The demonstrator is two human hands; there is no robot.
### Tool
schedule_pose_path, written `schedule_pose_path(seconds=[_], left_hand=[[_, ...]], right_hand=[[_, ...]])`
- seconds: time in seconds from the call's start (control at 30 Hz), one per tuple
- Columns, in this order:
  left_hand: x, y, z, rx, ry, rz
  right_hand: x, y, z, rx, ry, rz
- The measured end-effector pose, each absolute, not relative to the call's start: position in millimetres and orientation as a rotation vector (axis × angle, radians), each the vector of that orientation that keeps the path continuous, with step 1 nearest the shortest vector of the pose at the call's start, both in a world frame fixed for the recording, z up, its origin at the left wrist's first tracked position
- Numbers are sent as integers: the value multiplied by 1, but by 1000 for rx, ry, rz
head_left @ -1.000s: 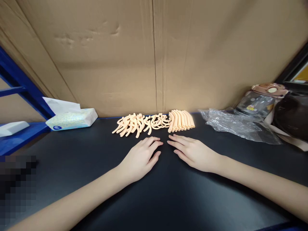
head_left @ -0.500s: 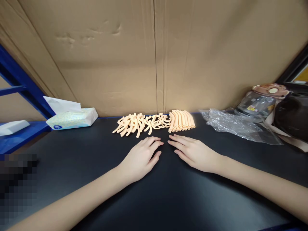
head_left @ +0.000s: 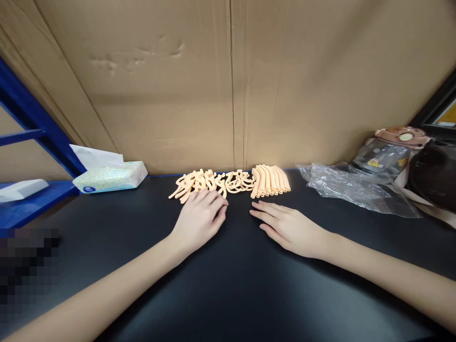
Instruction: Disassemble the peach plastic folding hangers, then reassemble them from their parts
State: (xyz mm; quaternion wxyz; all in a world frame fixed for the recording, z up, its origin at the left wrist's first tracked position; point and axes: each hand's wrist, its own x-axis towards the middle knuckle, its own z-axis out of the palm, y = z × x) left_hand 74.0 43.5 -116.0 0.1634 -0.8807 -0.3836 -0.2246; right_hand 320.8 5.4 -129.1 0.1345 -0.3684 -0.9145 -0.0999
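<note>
My left hand [head_left: 201, 216] is over the front edge of a loose pile of curved peach-coloured pieces with knobbed ends [head_left: 181, 187]. Its fingers curl under and the thumb tip meets the index finger; anything inside the grip is hidden. Palm down on the black table [head_left: 228, 285], my right hand [head_left: 285, 225] has its fingers stretched and slightly apart, holding nothing. Just beyond its fingertips, curved hollow peach tubes [head_left: 270, 179] are stacked in a neat bundle. Between the bundle and the loose pile are thin, arched peach pieces [head_left: 238, 181].
A tissue pack [head_left: 110, 176] stands at the back left beside a blue frame [head_left: 57, 137]. At right lie a crumpled clear plastic bag [head_left: 342, 185], a clear bottle with a brown lid [head_left: 384, 152] and a dark bag [head_left: 432, 173]. Brown cardboard [head_left: 178, 104] walls off the back.
My left hand has moved left and forward to the loose pile, and its fingers have curled in. My right hand stays in place. The view has shifted slightly.
</note>
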Motion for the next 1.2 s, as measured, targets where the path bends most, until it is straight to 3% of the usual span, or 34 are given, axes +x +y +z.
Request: schedule_pose_path(seconds=[0.2,1.2], left_hand=[[54,69,-114,-2205,-1318,-648],[51,91,-119,-2281,-1469,-792]], right_hand=[[321,5,-129,-1065,-2657,-289],[321,5,-129,-1076,-2646,-260]])
